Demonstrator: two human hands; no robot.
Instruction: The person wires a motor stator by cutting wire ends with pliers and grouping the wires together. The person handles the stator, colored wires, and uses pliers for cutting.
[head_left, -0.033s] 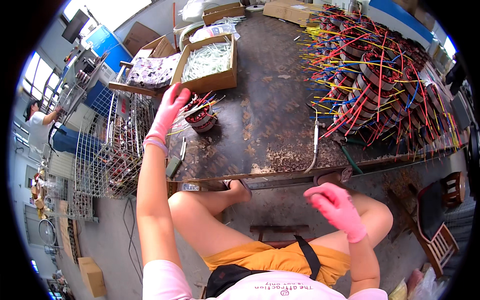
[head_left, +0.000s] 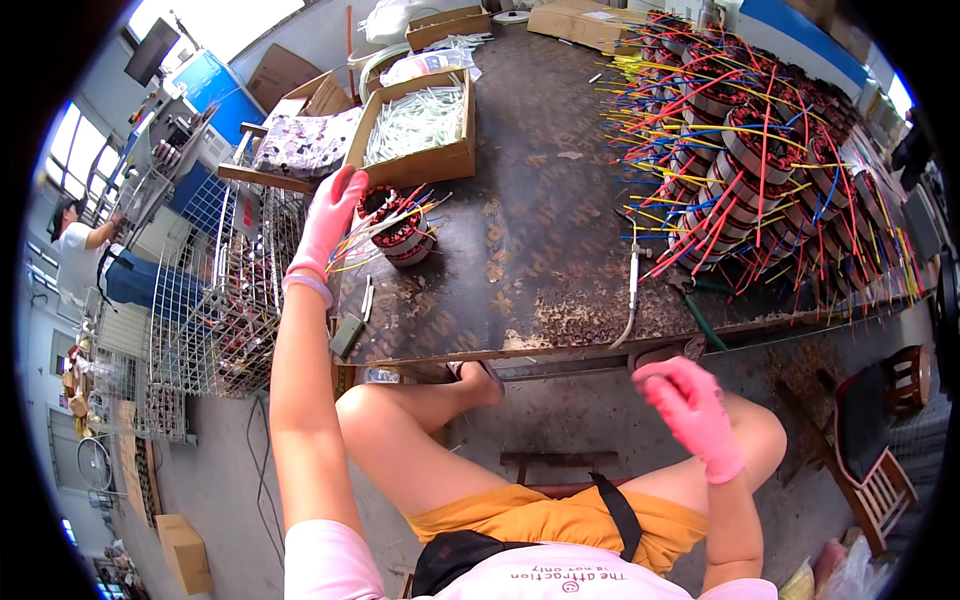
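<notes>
The left hand (head_left: 330, 222), in a pink glove, is lying just beside the wound stator (head_left: 405, 247), which is standing on the worktop (head_left: 540, 220) left of the frame's middle, in the upper half. From the left fingers, the stator is lying to the right and slightly nearer the frame's lower edge. It is forming a short ring with its central axis rising from the worktop and its opening facing up. Thin leads (head_left: 408, 212) are fanning from that top, some toward the upper right, others toward the lower left and the left wrist. The left fingers are pointing toward the frame's upper edge, bunching more than spreading; I cannot tell whether they are holding a lead or touching the stator. Just beyond the fingertips, a cardboard box (head_left: 440, 162) is holding white tubes (head_left: 415, 120). The right hand (head_left: 692, 410), also pink-gloved, is hovering well apart, right of centre in the lower half, near the right thigh (head_left: 758, 432). Its fingers are curling and blurring, so I cannot tell whether they are gripping anything. The left hand is clearly lying nearer the stator.
</notes>
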